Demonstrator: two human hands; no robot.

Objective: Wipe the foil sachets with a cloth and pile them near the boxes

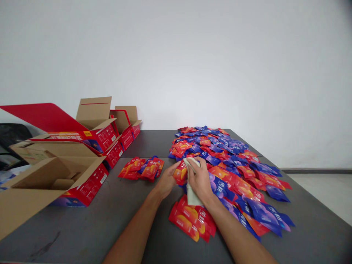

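Note:
Near the middle of the table, my left hand (pixel 165 182) grips the left edge of a red packet (pixel 180 173) with orange fruit printed on it. Against the packet's right side, my right hand (pixel 200 176) is closed on a pale cloth (pixel 194 197), which hangs down below the fingers. Several red packets (pixel 189 220) lie overlapped just beneath the hands. To the right and beyond spreads a large heap of red and blue packets (pixel 231 187).
Open red cardboard boxes (pixel 92 185) stand in a row along the left, flaps spread outward. Two small piles of packets (pixel 150 169) lie between them and my left hand. The dark table (pixel 115 216) meets a pale wall behind; a black chair (pixel 13 139) is far left.

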